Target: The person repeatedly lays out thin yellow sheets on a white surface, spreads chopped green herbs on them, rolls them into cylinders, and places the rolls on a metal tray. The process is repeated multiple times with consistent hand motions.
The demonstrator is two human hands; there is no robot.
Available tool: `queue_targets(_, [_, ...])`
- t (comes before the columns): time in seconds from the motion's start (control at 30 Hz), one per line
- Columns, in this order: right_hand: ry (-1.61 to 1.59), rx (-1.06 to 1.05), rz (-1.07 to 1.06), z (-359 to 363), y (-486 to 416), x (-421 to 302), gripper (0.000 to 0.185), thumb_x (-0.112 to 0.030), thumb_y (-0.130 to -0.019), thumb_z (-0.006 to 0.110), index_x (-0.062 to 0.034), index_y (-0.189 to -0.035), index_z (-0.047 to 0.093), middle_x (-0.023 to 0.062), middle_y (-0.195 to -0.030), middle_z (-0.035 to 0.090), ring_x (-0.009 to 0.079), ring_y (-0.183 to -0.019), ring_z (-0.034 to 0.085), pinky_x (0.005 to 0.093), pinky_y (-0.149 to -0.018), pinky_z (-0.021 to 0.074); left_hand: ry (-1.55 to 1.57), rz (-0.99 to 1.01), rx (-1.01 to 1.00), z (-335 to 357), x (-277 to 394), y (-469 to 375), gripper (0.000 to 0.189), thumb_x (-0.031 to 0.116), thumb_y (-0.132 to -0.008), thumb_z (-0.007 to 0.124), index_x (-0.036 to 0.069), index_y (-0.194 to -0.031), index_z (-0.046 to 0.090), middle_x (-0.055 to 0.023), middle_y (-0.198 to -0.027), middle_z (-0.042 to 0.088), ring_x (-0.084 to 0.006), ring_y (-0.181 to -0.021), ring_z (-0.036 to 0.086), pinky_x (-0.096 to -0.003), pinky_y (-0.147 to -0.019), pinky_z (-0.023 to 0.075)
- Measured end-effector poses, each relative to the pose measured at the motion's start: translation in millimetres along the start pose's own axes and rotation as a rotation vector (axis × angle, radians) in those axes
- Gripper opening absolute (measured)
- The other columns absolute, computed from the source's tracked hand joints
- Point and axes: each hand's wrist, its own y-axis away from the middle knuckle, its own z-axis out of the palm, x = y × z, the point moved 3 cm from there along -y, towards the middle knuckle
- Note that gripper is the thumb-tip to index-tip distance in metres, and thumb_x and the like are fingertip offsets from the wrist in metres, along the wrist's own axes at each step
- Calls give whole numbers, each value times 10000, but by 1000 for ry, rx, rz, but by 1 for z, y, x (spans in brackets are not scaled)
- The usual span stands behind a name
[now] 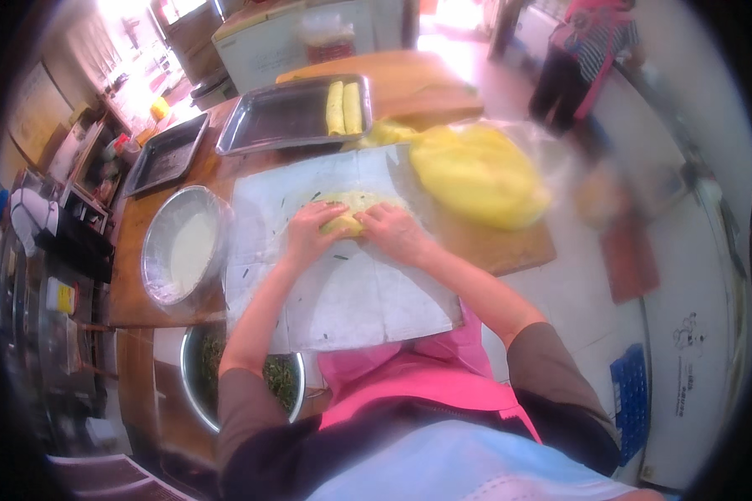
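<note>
A light cloth or sheet [351, 288] covers the front of the wooden table, with dark green bits scattered over it. On it lies a pale yellow wrapper, partly rolled [346, 224], between my hands. My left hand [316, 230] curls around the roll's left end, and my right hand [393, 230] presses its fingers on the right end. Behind, a metal tray [276, 116] holds two yellow rolls [344, 108] side by side. A large yellow mass in clear plastic [479, 175] rests to the right of the cloth.
A plastic-lined bowl [185, 247] with whitish contents stands left of the cloth, below a second dark tray [168, 155]. A metal basin of chopped greens [282, 382] sits lower left, partly behind my left arm. Two people [59, 228] [579, 69] stand farther off, left and right.
</note>
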Motion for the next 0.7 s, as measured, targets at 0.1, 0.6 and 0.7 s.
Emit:
queue_targets(0.1, [-1, -23, 25, 4, 0, 2, 335, -154, -827, 696, -48, -1137, 627, 131, -974, 640, 316, -904, 632, 409, -776, 521, 12, 22, -36, 3, 0, 8, 376, 217, -765, 808, 104, -1120, 757, -117, -1098, 733, -304, -1024, 678, -386, -911, 517])
queue_targets(0.6, [68, 83, -38, 2, 0, 6, 304, -110, -810, 679, -64, -1110, 651, 100, -976, 627, 286, -905, 631, 393, -769, 535, 334, -423, -440, 2, -22, -26, 323, 218, -860, 749, 72, -1148, 748, -55, -818, 711, -145, -694, 608, -314, -673, 492])
queue_targets(0.7, [10, 86, -3, 4, 0, 10, 297, -91, -809, 671, -55, -1104, 661, 108, -962, 633, 293, -889, 634, 394, -760, 544, 225, -142, -156, -4, -14, -22, 329, 183, -839, 759, 70, -1147, 745, -80, -958, 738, -200, -844, 654, -330, -776, 516])
